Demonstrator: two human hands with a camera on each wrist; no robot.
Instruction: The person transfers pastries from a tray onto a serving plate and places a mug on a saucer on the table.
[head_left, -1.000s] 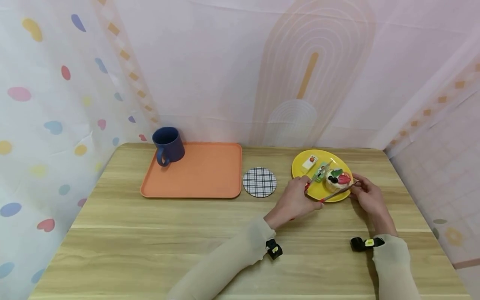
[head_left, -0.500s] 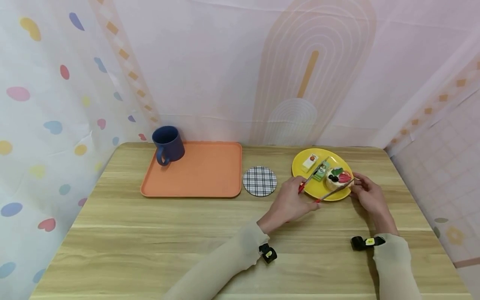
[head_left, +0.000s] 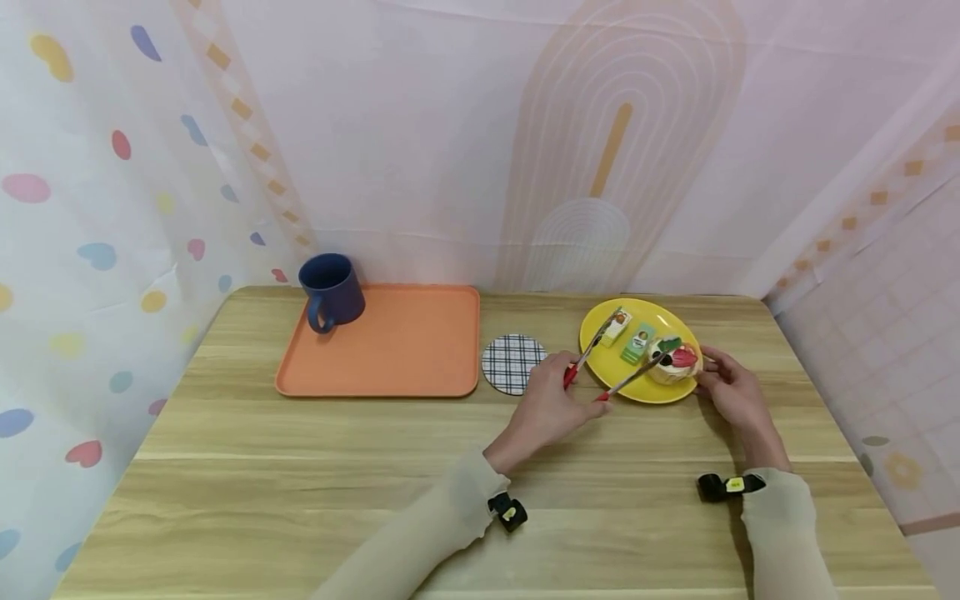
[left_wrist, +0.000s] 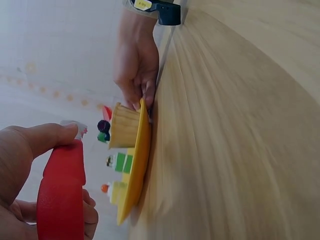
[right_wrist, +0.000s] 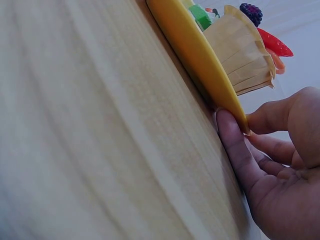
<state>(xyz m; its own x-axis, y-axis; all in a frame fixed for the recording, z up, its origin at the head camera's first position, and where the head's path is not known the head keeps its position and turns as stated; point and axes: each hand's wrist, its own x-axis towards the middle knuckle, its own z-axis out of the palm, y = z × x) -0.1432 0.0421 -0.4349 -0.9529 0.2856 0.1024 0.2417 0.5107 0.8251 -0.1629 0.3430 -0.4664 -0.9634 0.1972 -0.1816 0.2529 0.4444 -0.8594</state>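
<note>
My left hand (head_left: 549,408) grips red-handled tongs (left_wrist: 61,195), whose two metal arms are spread apart over the yellow plate (head_left: 642,392). One tip shows near the small pale yellow cake (head_left: 617,328), the other in front of the fruit-topped cupcake (head_left: 667,372). Between these two sits a green cake piece (head_left: 637,343). Nothing is seen held between the tongs' tips. On the plate's right side my right hand (head_left: 738,402) pinches the rim; in the right wrist view its thumb and fingers lie on either side of that edge.
An orange tray (head_left: 390,350) lies at the back left, with a dark blue mug (head_left: 336,293) on its far left corner. A round checked coaster (head_left: 510,364) lies between tray and plate, close to my left hand. Patterned cloth (head_left: 420,150) hangs behind the wooden table (head_left: 315,483).
My left hand has drawn back to the left with the tongs, and their arms stand wider apart. The right hand stays at the plate's rim; the cakes keep their places.
</note>
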